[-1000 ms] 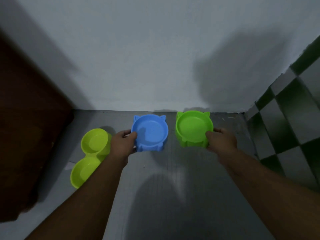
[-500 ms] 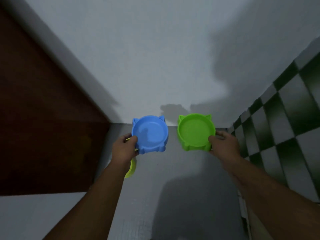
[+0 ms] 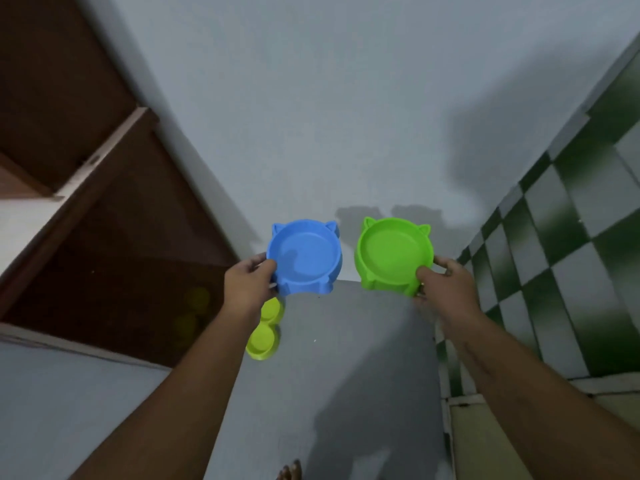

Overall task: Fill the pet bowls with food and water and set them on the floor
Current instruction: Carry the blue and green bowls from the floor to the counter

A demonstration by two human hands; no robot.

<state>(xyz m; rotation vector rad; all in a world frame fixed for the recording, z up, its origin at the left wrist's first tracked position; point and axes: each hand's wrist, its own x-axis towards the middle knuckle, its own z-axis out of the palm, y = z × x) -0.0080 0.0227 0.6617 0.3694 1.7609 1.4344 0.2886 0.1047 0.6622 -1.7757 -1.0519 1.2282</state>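
A: Where are we holding the bowls?

B: We are holding them in the air, side by side and just apart, above the grey floor (image 3: pixel 346 368) and in front of the pale wall (image 3: pixel 311 116). Our left hand (image 3: pixel 251 284) is gripping the blue cat-eared bowl (image 3: pixel 304 258) at its near-left rim, with the thumb curled over the lip and the other fingers hidden beneath. Our right hand (image 3: pixel 446 287) is pinching the green cat-eared bowl (image 3: pixel 393 252) at its near-right rim, with the thumb lying inside the lip.

A: How are we expecting them to handle?

B: We are judging them to be stiff moulded plastic and light. Both are looking empty, so a one-handed rim pinch is serving. Once they are filled, we are guessing the weight will be pulling them down from a single-edge hold, and the smooth plastic may be slipping. Cupping the base from below looks safer, above all with water.

A: And what are we standing in?

B: We are looking down into a narrow corner. A dark brown wooden door (image 3: pixel 104 244) is closing off the left, and green-and-white checked tiles (image 3: pixel 571 258) are running up the right. A yellow-green double bowl (image 3: pixel 265 336) is sitting on the floor under our left wrist, near the door. The floor is looking smooth, hard and level, so the bowls should be sitting flat on it.
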